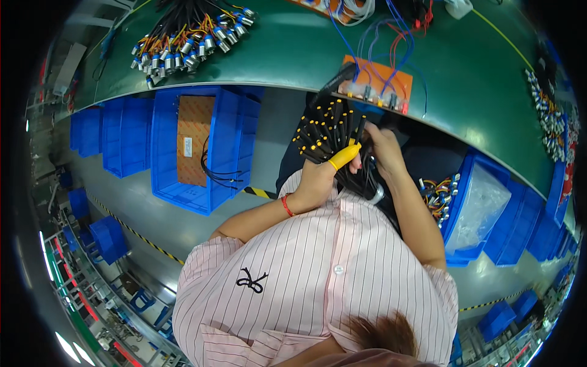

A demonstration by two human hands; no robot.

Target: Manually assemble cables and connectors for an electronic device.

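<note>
My left hand point(323, 178) is closed round a thick bundle of black cables point(330, 136) in front of my chest, below the table edge. The cables' ends carry small yellow tips and fan out away from me. A yellow finger cover point(345, 156) sits on the left thumb, which presses across the bundle. At the bundle's right side my right hand point(385, 148) is closed, fingers curled at a single black cable point(361, 129) standing beside the others. Its fingertips are partly hidden. Lower down, a pale band point(377, 195) shows round the cables.
On the green table point(287, 61), an orange block point(385, 82) with blue and red wires sits at the near edge. Connector cables point(186, 49) lie piled far left. Blue bins point(211, 196) stand left below the table, and a bin with clear plastic point(480, 205) stands right.
</note>
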